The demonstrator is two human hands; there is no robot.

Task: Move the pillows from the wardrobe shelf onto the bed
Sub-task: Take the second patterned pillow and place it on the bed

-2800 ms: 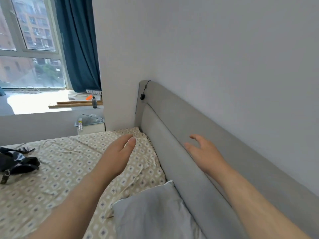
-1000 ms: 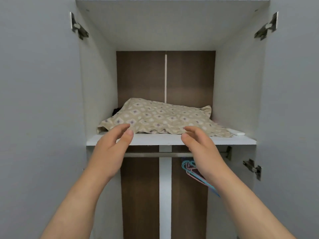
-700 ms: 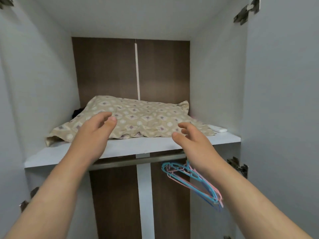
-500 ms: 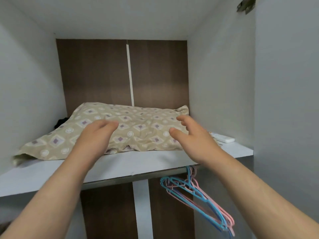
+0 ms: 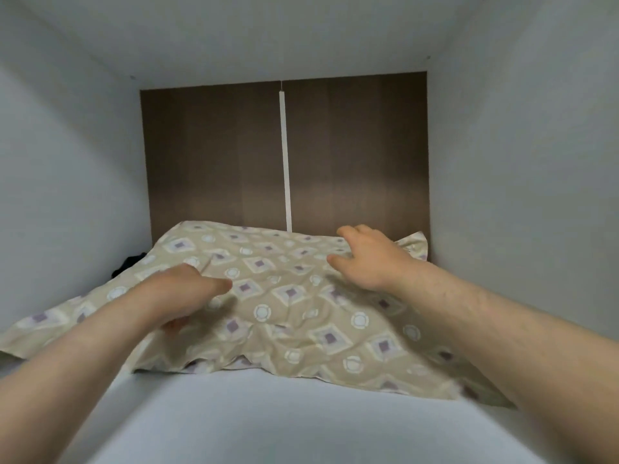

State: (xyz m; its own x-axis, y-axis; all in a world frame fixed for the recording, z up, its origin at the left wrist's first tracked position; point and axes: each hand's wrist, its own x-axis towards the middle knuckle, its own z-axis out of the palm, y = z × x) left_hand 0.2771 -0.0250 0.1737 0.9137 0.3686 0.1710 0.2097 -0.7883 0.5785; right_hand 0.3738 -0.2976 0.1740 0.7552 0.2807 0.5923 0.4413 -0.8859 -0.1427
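Note:
A beige pillow [image 5: 288, 306] with a diamond and circle print lies flat on the white wardrobe shelf [image 5: 284, 416], reaching back to the brown rear panel. My left hand [image 5: 182, 294] rests on the pillow's left half, fingers curled down into the fabric, thumb pointing right. My right hand [image 5: 370, 259] lies spread over the pillow's far right part near its back corner, fingers apart. Whether either hand has closed on the fabric does not show clearly. The bed is out of view.
White side walls [image 5: 67, 195] and a white top close in the compartment. A dark item [image 5: 129, 264] sits behind the pillow's left back corner against the left wall. A bare strip of shelf lies in front of the pillow.
I have come closer to the shelf, and both hands moved forward from above its front edge onto the pillow. The hangers and rail below dropped out of view.

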